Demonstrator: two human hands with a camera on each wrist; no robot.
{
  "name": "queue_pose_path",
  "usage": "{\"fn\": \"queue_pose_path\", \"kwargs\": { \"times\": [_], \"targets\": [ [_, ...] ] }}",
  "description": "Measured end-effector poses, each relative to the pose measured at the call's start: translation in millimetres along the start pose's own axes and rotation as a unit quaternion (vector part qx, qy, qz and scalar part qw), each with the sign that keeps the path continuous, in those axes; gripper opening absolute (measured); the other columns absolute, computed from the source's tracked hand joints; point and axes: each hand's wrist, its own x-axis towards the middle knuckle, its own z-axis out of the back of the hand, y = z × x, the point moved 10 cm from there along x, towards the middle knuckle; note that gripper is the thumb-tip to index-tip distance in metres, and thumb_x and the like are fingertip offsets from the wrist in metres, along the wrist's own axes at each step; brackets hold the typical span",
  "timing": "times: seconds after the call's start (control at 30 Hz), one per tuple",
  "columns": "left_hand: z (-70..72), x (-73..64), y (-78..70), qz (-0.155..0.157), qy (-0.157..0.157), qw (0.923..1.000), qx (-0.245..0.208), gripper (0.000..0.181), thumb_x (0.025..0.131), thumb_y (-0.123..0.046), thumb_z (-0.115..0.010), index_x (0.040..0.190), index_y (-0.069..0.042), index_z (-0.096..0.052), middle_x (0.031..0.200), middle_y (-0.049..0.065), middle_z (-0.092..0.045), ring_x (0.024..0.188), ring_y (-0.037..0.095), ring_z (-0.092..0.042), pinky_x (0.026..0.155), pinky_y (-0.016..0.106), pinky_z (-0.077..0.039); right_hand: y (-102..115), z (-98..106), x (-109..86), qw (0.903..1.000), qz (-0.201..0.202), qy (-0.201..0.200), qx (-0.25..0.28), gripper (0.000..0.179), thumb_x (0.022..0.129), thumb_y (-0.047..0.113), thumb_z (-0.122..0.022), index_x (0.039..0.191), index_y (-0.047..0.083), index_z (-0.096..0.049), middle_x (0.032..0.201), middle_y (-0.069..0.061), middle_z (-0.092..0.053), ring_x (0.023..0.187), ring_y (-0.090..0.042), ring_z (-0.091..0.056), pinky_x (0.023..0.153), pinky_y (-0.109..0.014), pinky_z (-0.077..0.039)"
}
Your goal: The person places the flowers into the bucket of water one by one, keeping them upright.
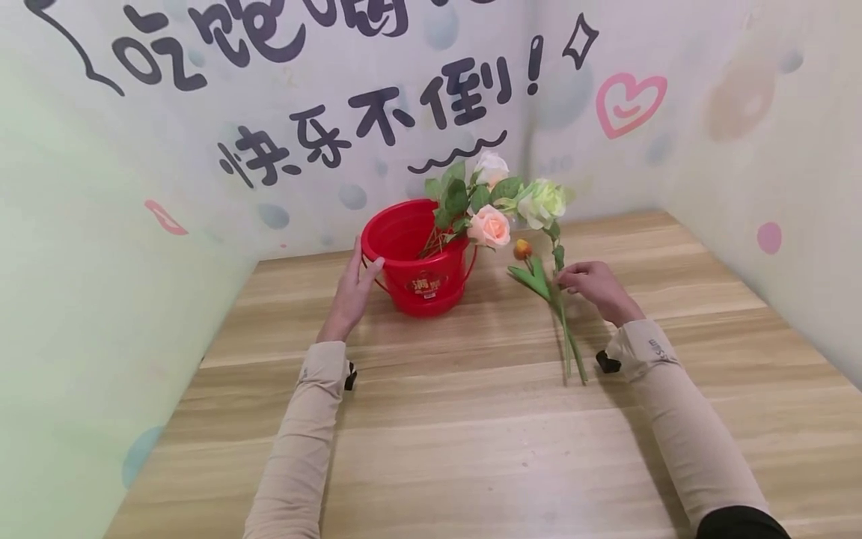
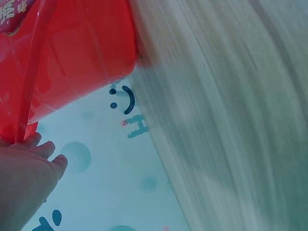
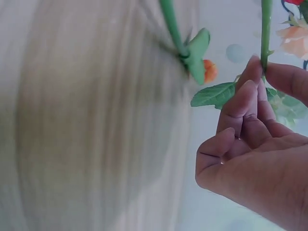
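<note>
My left hand [image 1: 348, 292] rests against the left side of a red bucket [image 1: 426, 288], fingers fairly straight near its rim. In the left wrist view the fingertips [image 2: 48, 149] stick out beside the rim. My right hand [image 1: 595, 288] pinches the green stem [image 3: 266, 33] of a pale green rose [image 1: 542, 202] between thumb and fingers; its bloom is up and leans toward the bucket. An orange tulip [image 1: 522, 250] with green leaves lies on the table beside that stem. A peach rose [image 1: 489, 227] and a white rose [image 1: 491, 168] lean out over the bucket's right rim.
The wooden table [image 1: 431, 449] ends against a printed wall [image 1: 337, 187] behind the bucket, with more walls left and right. The bucket's thin red handle [image 1: 471, 266] hangs down at its side.
</note>
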Motion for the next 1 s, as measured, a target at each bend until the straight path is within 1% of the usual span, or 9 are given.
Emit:
{"fn": "queue_pose_path", "kwargs": {
  "times": [0.07, 0.13, 0.23, 0.3, 0.43, 0.6, 0.73, 0.87, 1.0],
  "targets": [
    [-0.6, -1.0, 0.8, 0.003, 0.0, 1.0, -0.001, 0.078, 0.107, -0.046, -0.048, 0.168, -0.022, -0.006, 0.172, -0.003, -0.012, 0.157, 0.02, -0.012, 0.123, 0.051, -0.023, 6, 2, -2.3, 0.9997, 0.014, -0.011, 0.015, 0.023, 0.105, 0.01, -0.056, 0.115, -0.01, -0.064, 0.105, -0.002, -0.07, 0.093, -0.018, -0.06, 0.091, -0.036, -0.046],
    [-0.7, -1.0, 0.7, 0.003, -0.002, 1.0, -0.002, 0.076, 0.108, -0.043, -0.049, 0.168, -0.023, -0.006, 0.172, -0.004, -0.013, 0.157, 0.02, -0.012, 0.122, 0.052, -0.023, 13, 4, -4.6, 0.9982, 0.032, -0.025, 0.044, 0.014, 0.103, 0.007, -0.058, 0.106, -0.002, -0.069, 0.101, 0.002, -0.071, 0.088, -0.014, -0.061, 0.088, -0.033, -0.048],
    [-0.6, -0.2, 0.0, 0.001, -0.004, 1.0, -0.004, 0.076, 0.107, -0.042, -0.05, 0.168, -0.026, -0.007, 0.172, -0.006, -0.013, 0.157, 0.02, -0.012, 0.122, 0.054, -0.024, 26, 8, -8.1, 0.993, 0.063, -0.047, 0.088, 0.014, 0.101, 0.004, -0.06, 0.094, 0.008, -0.072, 0.092, 0.007, -0.072, 0.08, -0.008, -0.06, 0.081, -0.026, -0.051],
    [-0.6, 0.5, -0.3, -0.001, -0.005, 1.0, -0.006, 0.076, 0.107, -0.043, -0.05, 0.168, -0.026, -0.008, 0.172, -0.006, -0.013, 0.157, 0.019, -0.013, 0.122, 0.054, -0.024, 33, 10, -10.3, 0.9883, 0.081, -0.059, 0.115, 0.016, 0.101, 0.003, -0.06, 0.092, 0.009, -0.072, 0.087, 0.01, -0.071, 0.078, -0.007, -0.06, 0.077, -0.022, -0.05],
    [-0.8, 0.4, 0.4, -0.001, -0.003, 1.0, -0.008, 0.078, 0.106, -0.046, -0.05, 0.168, -0.026, -0.008, 0.172, -0.007, -0.013, 0.157, 0.018, -0.013, 0.122, 0.053, -0.025, 45, 13, -16.3, 0.9774, 0.113, -0.086, 0.157, 0.014, 0.102, 0.004, -0.06, 0.092, 0.009, -0.068, 0.084, 0.011, -0.07, 0.079, -0.006, -0.059, 0.072, -0.018, -0.046],
    [-2.3, -1.0, -0.2, 0.001, 0.004, 0.9999, -0.011, 0.077, 0.107, -0.044, -0.05, 0.168, -0.024, -0.007, 0.172, -0.008, -0.011, 0.157, 0.018, -0.011, 0.122, 0.052, -0.024, 57, 18, -24.8, 0.9564, 0.145, -0.138, 0.213, 0.017, 0.099, 0.003, -0.065, 0.087, 0.014, -0.067, 0.076, 0.011, -0.07, 0.072, -0.006, -0.057, 0.063, -0.018, -0.04],
    [-2.8, -0.8, 0.1, 0.002, 0.009, 0.9999, -0.013, 0.076, 0.108, -0.04, -0.051, 0.167, -0.024, -0.006, 0.172, -0.007, -0.009, 0.157, 0.019, -0.009, 0.123, 0.052, -0.022, 68, 20, -31.8, 0.939, 0.174, -0.166, 0.246, 0.02, 0.097, 0.0, -0.065, 0.084, 0.015, -0.067, 0.072, 0.01, -0.069, 0.068, -0.005, -0.058, 0.062, -0.018, -0.04],
    [-2.4, -0.9, 0.6, 0.001, 0.005, 0.9999, -0.015, 0.077, 0.107, -0.041, -0.051, 0.168, -0.023, -0.006, 0.172, -0.007, -0.01, 0.157, 0.019, -0.009, 0.122, 0.053, -0.024, 79, 19, -38.8, 0.9202, 0.203, -0.182, 0.281, 0.025, 0.096, -0.007, -0.062, 0.081, 0.013, -0.065, 0.071, 0.007, -0.069, 0.065, -0.005, -0.059, 0.062, -0.016, -0.042],
    [-1.6, -0.9, 1.7, 0.0, 0.0, 0.9999, -0.014, 0.078, 0.107, -0.046, -0.05, 0.168, -0.024, -0.007, 0.172, -0.007, -0.012, 0.157, 0.018, -0.011, 0.121, 0.053, -0.026, 91, 16, -44.8, 0.8959, 0.232, -0.177, 0.335, 0.029, 0.095, -0.015, -0.058, 0.079, 0.009, -0.064, 0.073, 0.003, -0.068, 0.063, -0.006, -0.059, 0.06, -0.014, -0.046]
  ]
}}
